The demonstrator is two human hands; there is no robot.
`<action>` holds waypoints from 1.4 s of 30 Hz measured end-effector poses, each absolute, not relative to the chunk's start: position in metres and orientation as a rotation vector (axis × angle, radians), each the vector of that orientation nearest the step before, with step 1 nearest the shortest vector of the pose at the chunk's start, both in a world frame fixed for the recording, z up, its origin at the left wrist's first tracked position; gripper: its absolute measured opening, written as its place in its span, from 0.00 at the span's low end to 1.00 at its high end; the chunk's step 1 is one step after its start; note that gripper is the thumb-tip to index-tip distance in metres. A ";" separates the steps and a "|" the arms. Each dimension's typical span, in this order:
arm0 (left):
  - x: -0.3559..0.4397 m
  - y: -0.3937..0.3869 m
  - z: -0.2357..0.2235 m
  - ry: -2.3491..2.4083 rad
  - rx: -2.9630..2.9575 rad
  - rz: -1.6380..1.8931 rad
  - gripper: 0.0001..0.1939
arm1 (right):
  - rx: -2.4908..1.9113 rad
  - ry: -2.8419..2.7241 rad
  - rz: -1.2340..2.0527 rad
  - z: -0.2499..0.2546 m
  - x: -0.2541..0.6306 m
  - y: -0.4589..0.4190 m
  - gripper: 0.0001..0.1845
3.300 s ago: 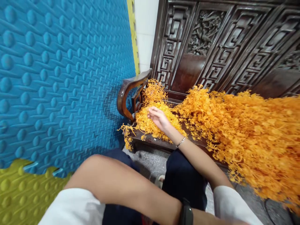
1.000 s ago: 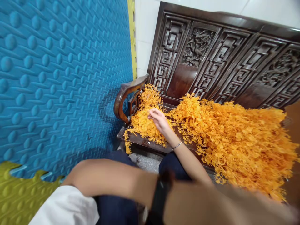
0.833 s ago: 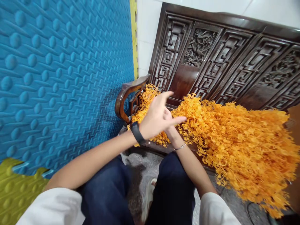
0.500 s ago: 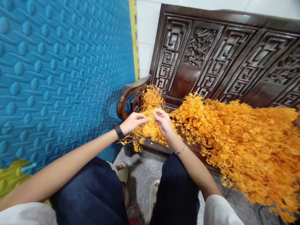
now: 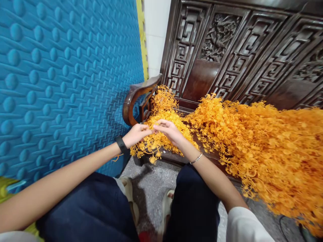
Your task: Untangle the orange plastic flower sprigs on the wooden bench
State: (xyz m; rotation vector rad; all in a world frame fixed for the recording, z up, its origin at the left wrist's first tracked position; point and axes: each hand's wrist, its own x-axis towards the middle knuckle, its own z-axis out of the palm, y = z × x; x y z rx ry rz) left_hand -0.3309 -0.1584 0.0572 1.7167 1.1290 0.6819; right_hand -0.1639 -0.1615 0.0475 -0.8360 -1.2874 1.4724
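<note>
Both my hands meet over a small heap of orange plastic sprigs (image 5: 166, 116) at the left end of a dark carved wooden bench (image 5: 214, 50). My left hand (image 5: 136, 134), with a black band on its wrist, has its fingers pinched on a clump of orange sprigs (image 5: 147, 149) that hangs over the seat's front edge. My right hand (image 5: 169, 131), with a thin silver bracelet, pinches the same clump from the right. A far larger pile of orange sprigs (image 5: 267, 148) covers the seat to the right.
A blue studded foam mat (image 5: 63, 74) stands upright along the left, close to the bench's curved armrest (image 5: 133, 101). My knees in dark trousers and my sandalled feet rest on grey speckled floor (image 5: 151, 178) in front of the bench.
My left arm came up from my lap and swung across to the small heap. Both hands now pinch one clump at the seat's front edge; the right hand stayed on the heap throughout.
</note>
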 end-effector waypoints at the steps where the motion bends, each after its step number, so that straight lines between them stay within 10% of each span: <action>1: -0.331 -0.157 0.056 1.143 1.735 0.677 0.20 | -0.864 -1.293 1.467 0.048 -0.163 -0.161 0.13; 14: -0.332 -0.156 0.061 1.190 1.759 0.707 0.15 | -0.973 -0.976 1.323 0.041 -0.161 -0.142 0.05; 19: -0.348 -0.167 0.058 1.155 1.725 0.610 0.18 | -1.145 -0.603 0.700 0.041 -0.074 -0.096 0.05; 29: -0.339 -0.164 0.032 1.132 1.601 0.451 0.16 | -1.370 -1.168 0.674 0.003 -0.057 -0.071 0.17; 42: -0.329 -0.157 0.045 1.124 1.321 0.636 0.07 | -1.325 -1.587 0.379 0.029 -0.078 -0.101 0.08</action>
